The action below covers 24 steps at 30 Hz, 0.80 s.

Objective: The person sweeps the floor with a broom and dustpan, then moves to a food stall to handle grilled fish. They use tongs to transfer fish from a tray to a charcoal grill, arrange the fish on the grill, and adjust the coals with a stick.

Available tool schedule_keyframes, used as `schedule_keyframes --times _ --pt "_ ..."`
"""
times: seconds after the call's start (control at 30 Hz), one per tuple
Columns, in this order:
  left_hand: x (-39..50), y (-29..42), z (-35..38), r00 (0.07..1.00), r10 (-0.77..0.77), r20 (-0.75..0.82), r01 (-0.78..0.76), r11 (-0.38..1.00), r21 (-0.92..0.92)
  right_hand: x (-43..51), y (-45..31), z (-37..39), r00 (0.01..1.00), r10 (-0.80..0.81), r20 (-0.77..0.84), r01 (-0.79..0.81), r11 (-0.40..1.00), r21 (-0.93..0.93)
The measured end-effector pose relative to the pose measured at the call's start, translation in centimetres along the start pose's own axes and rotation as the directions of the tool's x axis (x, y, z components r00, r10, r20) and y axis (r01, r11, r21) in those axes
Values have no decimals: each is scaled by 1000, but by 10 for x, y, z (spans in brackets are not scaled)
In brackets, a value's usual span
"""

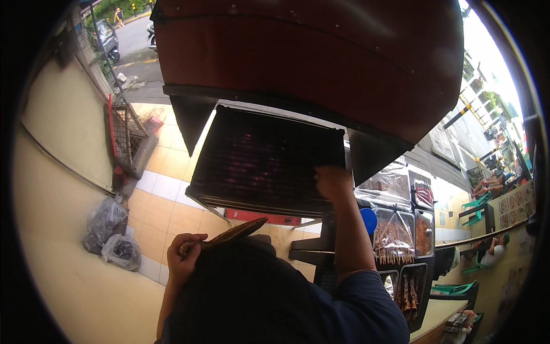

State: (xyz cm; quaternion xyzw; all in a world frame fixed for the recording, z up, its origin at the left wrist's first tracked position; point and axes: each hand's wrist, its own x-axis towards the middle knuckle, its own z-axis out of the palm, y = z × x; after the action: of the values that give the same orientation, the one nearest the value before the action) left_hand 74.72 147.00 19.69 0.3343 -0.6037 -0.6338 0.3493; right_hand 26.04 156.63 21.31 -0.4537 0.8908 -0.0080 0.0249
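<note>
A dark charcoal grill [266, 159] with slats across its top stands before me under a large red metal hood [309, 56]. Embers glow dimly purple beneath its left and middle part. My right hand [333, 182] is over the right end of the grill, its fingers in deep shadow, so whether it holds anything cannot be told. At the lower left, my left hand [184, 253] grips a flat brown hand fan [236, 232] by its end; the fan tilts up to the right, near my body and in front of the grill.
Right of the grill, trays of skewered meat [393, 236] lie under clear plastic, near a round blue object [368, 221]. Plastic bags [105, 228] and a wire-mesh cage [129, 142] are at the left wall. People sit far right; another person walks on the street.
</note>
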Motion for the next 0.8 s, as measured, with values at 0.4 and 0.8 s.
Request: schedule_keyframes --times 0.4,0.8 --pt "-6 0 -11 999 -24 -37 23 999 -24 -48 81 -116 983 137 124 -163 958 236" --pt "-4 3 -8 999 7 -41 -8 1000 -19 -83 162 -35 936 349 -35 -305 858 414"
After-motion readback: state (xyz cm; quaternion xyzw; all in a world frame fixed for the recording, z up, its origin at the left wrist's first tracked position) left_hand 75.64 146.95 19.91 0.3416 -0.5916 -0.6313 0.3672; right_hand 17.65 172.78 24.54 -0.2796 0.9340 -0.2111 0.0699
